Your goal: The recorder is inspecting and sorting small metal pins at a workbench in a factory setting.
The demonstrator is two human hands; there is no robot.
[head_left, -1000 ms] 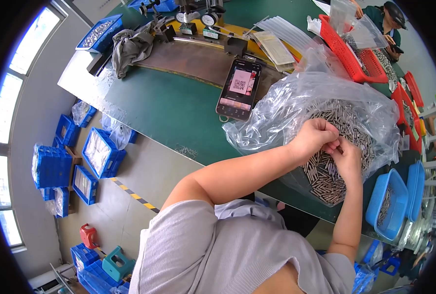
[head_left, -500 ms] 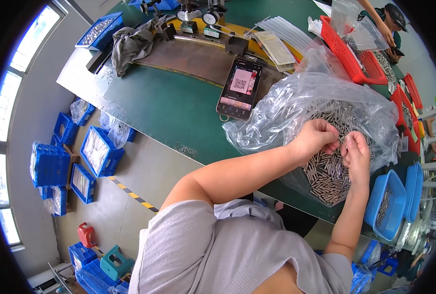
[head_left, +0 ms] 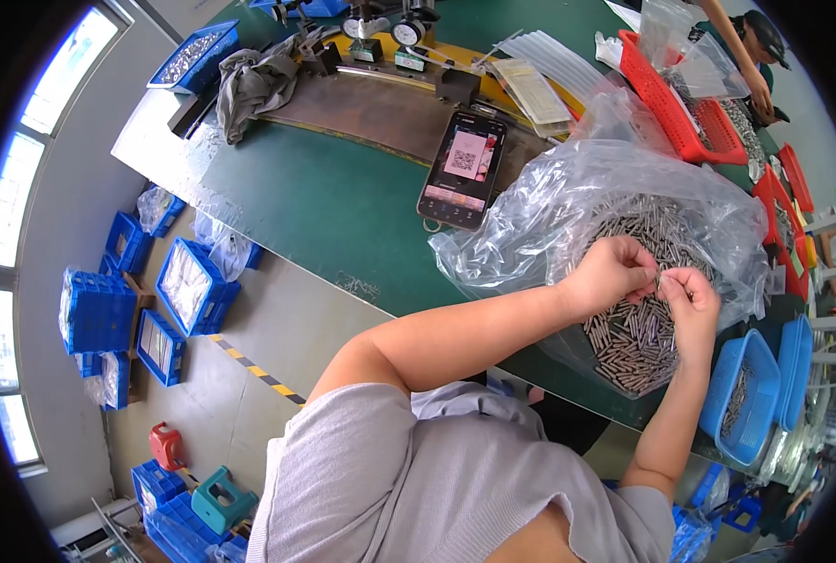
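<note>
A large clear plastic bag [head_left: 568, 197] lies open on the green table [head_left: 324, 206], full of several small grey metal pins [head_left: 638, 333]. Both my hands are over the pile inside the bag. My left hand [head_left: 610, 272] has its fingers curled and pinches a thin metal pin [head_left: 659, 279] at its tips. My right hand [head_left: 692, 300] meets it from the right, fingertips closed on the same pin. The two hands touch at the fingertips.
A smartphone [head_left: 463, 169] with a lit screen lies left of the bag. Red baskets [head_left: 690, 113] stand behind, where another person's arm [head_left: 737, 47] reaches in. Blue trays [head_left: 742, 394] sit at the right table edge. Blue crates [head_left: 188, 286] are on the floor.
My right hand, apart from the left half a second ago, has come back to meet it at the fingertips. The bag has not moved.
</note>
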